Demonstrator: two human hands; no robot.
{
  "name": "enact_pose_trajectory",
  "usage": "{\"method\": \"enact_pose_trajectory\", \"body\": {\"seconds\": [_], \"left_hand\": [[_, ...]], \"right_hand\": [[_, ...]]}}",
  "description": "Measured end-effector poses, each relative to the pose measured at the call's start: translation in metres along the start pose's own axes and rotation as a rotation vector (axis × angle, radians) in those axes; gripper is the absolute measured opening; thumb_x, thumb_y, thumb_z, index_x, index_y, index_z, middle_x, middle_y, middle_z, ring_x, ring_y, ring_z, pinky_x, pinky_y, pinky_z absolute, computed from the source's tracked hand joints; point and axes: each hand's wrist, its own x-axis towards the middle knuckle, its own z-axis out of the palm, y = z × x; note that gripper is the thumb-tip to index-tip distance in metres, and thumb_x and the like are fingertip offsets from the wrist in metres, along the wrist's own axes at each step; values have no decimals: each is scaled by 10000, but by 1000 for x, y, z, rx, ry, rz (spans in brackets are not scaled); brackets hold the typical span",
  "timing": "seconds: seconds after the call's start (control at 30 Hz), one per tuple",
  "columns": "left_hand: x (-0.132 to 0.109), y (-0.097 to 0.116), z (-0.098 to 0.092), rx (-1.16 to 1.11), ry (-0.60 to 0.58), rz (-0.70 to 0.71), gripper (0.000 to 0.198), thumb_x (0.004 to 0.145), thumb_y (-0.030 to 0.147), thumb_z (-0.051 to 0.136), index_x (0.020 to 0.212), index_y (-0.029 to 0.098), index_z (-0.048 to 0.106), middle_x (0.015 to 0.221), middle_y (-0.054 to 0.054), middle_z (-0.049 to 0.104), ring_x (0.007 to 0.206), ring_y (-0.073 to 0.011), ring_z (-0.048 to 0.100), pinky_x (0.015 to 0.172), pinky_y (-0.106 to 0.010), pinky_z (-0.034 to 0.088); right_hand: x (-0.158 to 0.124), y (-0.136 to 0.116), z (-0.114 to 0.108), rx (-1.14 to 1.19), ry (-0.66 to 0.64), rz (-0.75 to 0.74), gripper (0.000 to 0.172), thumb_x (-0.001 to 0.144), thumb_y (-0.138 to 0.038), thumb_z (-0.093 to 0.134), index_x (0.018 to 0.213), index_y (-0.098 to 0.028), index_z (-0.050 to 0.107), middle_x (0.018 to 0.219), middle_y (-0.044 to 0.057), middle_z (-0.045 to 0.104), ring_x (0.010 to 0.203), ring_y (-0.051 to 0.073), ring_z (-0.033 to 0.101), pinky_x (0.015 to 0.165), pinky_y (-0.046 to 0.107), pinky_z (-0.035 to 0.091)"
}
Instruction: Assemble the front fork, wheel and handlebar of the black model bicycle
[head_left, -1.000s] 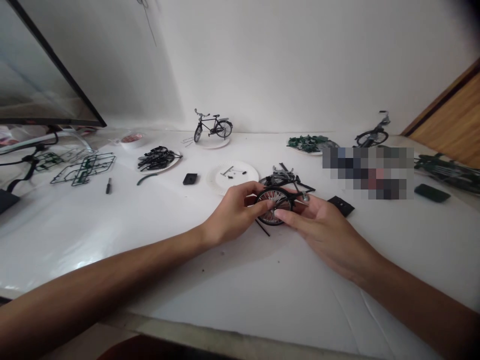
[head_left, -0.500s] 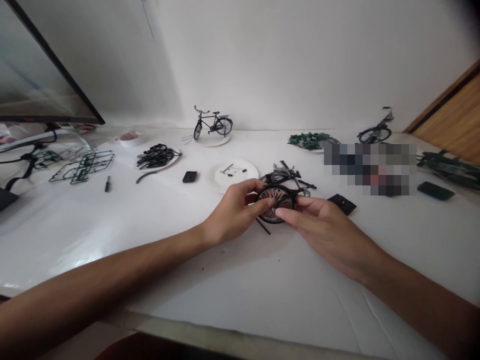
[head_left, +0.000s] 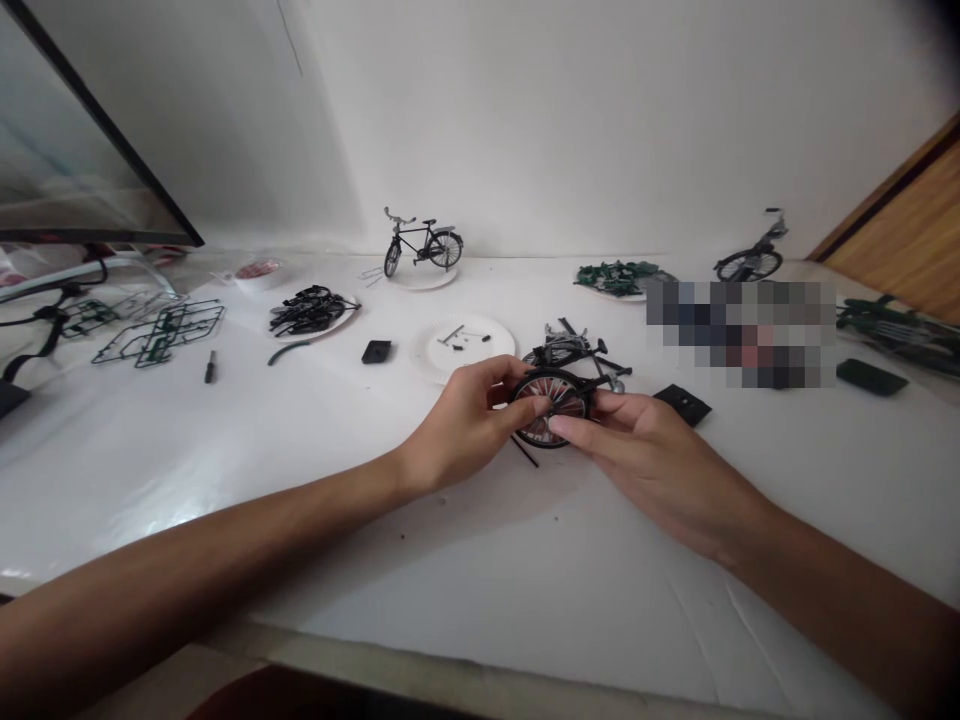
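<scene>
Between my two hands is a small spoked model bicycle wheel [head_left: 541, 432] with a black tyre, set in dark fork-like parts. My left hand [head_left: 484, 415] grips the wheel from the left, thumb across the spokes near the hub. On the other side my right hand [head_left: 626, 430] pinches it, thumb close to the hub and fingers behind. Just beyond lie black and silver bicycle parts [head_left: 562, 345], partly hidden by the wheel. A thin black rod [head_left: 527, 454] shows beneath the wheel.
A white plate [head_left: 424, 350] with small pieces lies behind my left hand. Farther back stand a finished model bicycle [head_left: 424, 243], a plate of black parts [head_left: 311, 310] and a pile of green parts [head_left: 622, 277]. A black square piece [head_left: 682, 405] lies near my right hand; a screwdriver [head_left: 211, 368] lies left.
The view has shifted very slightly. Both hands keep the same hold on the wheel, with hardly any visible movement.
</scene>
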Motion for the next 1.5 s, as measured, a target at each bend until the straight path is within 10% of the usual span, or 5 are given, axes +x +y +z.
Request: {"method": "enact_pose_trajectory", "body": {"seconds": [1.5], "left_hand": [[-5, 7, 7, -200, -24, 22, 269, 782, 242, 779, 937, 98, 613, 949, -75, 670, 877, -160, 617, 829, -309, 506]], "right_hand": [[-1, -6, 0, -158, 108, -133, 183, 838, -311, 717, 1008, -250, 744, 1056, 25, 753, 1055, 240, 674, 976, 407, 507]]}}
